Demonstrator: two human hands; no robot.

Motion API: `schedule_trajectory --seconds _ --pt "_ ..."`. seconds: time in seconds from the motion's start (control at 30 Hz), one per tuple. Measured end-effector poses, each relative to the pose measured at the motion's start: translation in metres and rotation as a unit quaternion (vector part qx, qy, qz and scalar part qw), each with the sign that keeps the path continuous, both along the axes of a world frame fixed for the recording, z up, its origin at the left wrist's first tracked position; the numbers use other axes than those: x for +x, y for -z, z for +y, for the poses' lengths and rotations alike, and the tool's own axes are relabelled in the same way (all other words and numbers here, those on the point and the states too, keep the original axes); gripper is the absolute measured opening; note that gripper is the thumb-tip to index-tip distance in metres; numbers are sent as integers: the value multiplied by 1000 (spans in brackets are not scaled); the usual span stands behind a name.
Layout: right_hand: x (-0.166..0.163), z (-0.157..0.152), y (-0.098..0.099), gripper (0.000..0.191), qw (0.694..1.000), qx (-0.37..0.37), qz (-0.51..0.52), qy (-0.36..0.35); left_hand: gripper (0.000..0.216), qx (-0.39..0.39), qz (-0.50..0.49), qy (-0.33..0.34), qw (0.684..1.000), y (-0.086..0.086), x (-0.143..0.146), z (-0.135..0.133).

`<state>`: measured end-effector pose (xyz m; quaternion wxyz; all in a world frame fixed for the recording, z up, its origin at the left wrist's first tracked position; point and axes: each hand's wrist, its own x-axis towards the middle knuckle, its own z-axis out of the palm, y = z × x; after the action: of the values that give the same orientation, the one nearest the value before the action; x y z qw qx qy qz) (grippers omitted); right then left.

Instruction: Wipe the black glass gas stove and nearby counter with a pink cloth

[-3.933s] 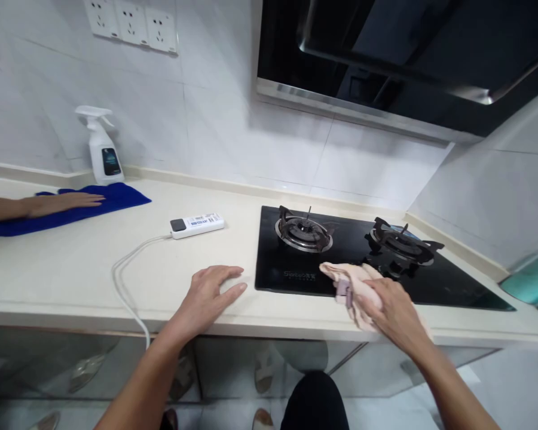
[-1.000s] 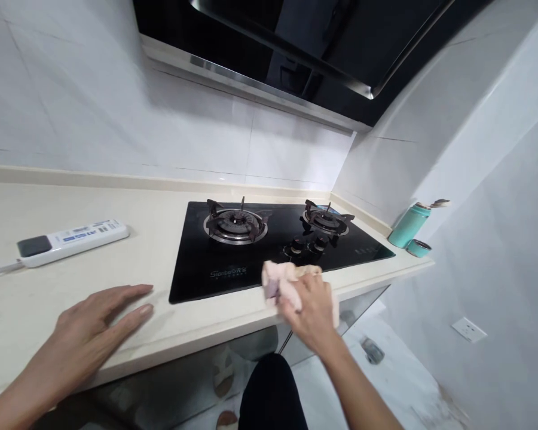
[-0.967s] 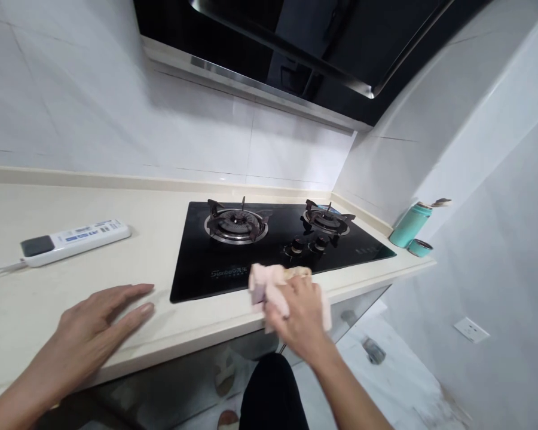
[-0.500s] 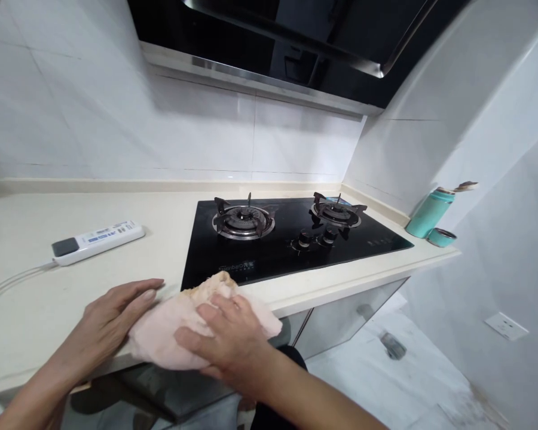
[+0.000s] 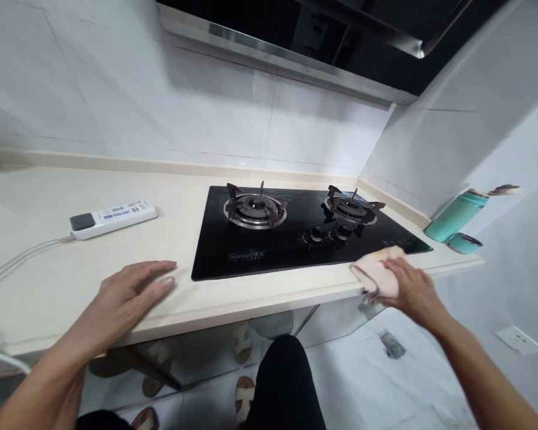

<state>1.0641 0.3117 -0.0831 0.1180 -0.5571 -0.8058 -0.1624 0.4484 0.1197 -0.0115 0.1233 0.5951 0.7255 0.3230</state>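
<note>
My right hand (image 5: 413,289) presses a pale pink cloth (image 5: 375,272) onto the cream countertop's (image 5: 260,292) front strip, just in front of the black glass gas hob's (image 5: 246,257) right corner. Its fingers are bent over the cloth. My left hand (image 5: 128,292) lies flat and open on the countertop left of the hob, fingers stretched out, holding nothing. The hob carries two burners (image 5: 254,209) and two knobs (image 5: 316,234).
A white power strip (image 5: 112,214) with its cable lies on the counter at the left. A teal flask (image 5: 455,214) and its cap (image 5: 464,242) stand at the counter's right end. A black range hood (image 5: 341,42) hangs overhead. Tiled walls close the back and right.
My right hand has swept the pink cloth from beside my left hand, along the counter's front edge, to the hob's right corner. My left hand has stayed flat in place.
</note>
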Motion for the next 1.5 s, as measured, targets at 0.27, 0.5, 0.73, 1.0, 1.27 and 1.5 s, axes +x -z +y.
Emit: schedule_trajectory --seconds 0.27,0.5,0.73,1.0,1.27,1.5 --pt "69 29 -12 67 994 -13 -24 102 62 28 10 2 1000 4 3 -1" --pt "-14 -2 -14 72 993 25 -110 -19 57 36 23 9 999 4 10 -4" --pt "-189 -65 -38 68 982 29 -124 -138 57 52 23 20 998 7 10 -8" --pt "-397 -146 -42 48 936 -4 24 -350 48 168 -49 4 985 2 20 -16" --pt "-413 -148 -73 51 880 -77 103 -457 47 225 72 43 971 15 58 -57" --pt "-258 -102 -64 39 849 -235 351 -317 65 131 304 46 943 29 83 -57"
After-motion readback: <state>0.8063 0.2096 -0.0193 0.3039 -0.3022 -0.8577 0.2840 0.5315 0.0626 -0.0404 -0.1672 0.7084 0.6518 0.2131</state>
